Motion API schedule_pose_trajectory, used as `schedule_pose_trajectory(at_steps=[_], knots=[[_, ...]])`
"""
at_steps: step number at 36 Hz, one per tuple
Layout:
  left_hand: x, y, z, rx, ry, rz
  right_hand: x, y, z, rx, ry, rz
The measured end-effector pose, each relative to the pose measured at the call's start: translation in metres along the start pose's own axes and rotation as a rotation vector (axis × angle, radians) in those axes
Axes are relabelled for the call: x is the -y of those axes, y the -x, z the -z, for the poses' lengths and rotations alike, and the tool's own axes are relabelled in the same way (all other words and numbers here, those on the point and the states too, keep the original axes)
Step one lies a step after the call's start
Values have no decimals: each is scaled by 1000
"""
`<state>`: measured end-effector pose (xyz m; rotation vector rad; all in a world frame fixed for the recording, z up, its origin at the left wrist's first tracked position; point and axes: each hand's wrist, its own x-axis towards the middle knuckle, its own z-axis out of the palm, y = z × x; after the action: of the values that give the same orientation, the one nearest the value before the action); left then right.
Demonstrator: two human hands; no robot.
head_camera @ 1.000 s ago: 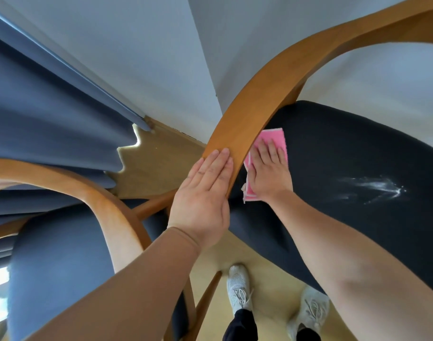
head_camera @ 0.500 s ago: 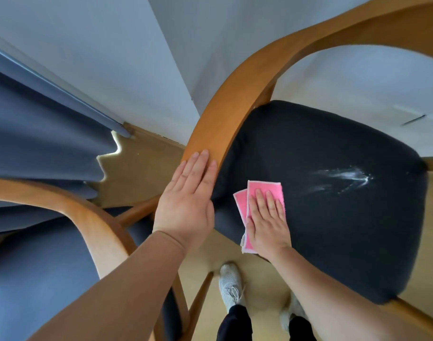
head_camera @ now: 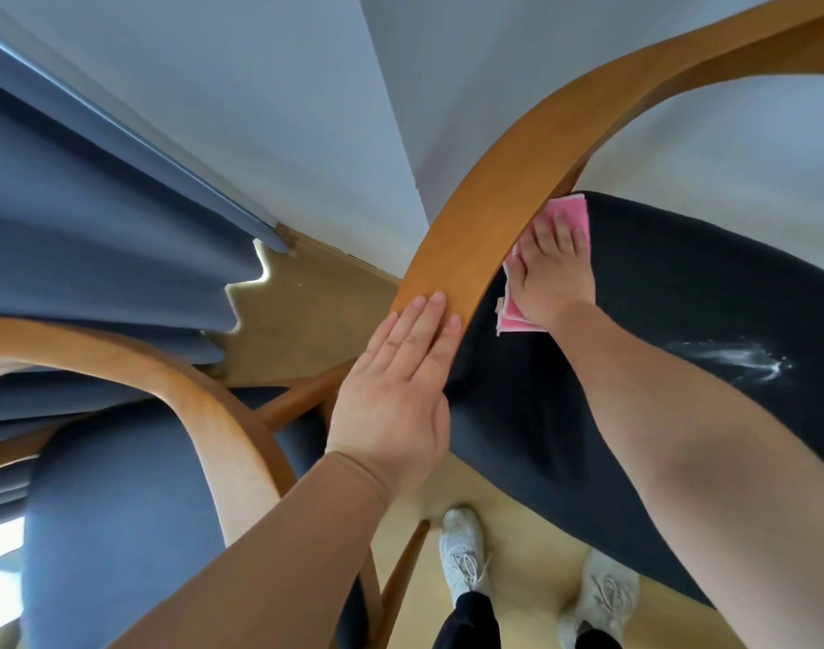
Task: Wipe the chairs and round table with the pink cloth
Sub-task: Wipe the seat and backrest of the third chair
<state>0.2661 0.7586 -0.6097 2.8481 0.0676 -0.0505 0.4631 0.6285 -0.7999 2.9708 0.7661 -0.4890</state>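
On the dark seat cushion (head_camera: 681,292), just under the curved wooden backrest rail (head_camera: 494,189): presses the folded pink cloth (head_camera: 575,212) flat with the right hand (head_camera: 553,274), fingers (head_camera: 564,231) straight and lying close together on top of it, pinching nothing. Leaves the cloth's far edge and near corner showing past the hand (the side towards the rail is partly hidden behind the wood). Rests the left hand (head_camera: 396,395) flat against the lower end of that rail, fingers straight and side by side, fingertips (head_camera: 436,304) on the wood. Further right on the cushion, well apart from the cloth: a white streaky smear (head_camera: 738,363). To the left: a second chair (head_camera: 119,531) with a blue seat and its own curved wooden back (head_camera: 204,405), set close before a blue pleated curtain (head_camera: 96,227). Below: two white lace-up sneakers (head_camera: 464,550) on the pale wooden floor (head_camera: 307,297).
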Motion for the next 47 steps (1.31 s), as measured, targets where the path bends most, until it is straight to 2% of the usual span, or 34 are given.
schedule_pose_trajectory(at_steps=[5, 10, 14, 18, 23, 27, 34, 47], knots=[[0, -1, 1, 7, 8, 5, -8, -12, 7, -13, 1, 26], [-1, 0, 1, 15, 11, 8, -8, 8, 0, -20, -55, -53], [-2, 0, 1, 10, 34, 24, -8, 53, -15, -30, -113, -104], [-3, 0, 2, -12, 61, 35, 1, 108, -35, 57, -114, -150], [-4, 1, 3, -9, 42, 46, 20, 194, -53, 116, -155, -147], [-6, 1, 4, 1, 29, 56, 26, 220, -57, 110, -180, -142], [-2, 2, 1, -22, 50, 36, 20, 193, -56, 108, -151, -159], [-2, 1, 0, -18, 32, 47, -42, -1, 4, -29, -179, -297]])
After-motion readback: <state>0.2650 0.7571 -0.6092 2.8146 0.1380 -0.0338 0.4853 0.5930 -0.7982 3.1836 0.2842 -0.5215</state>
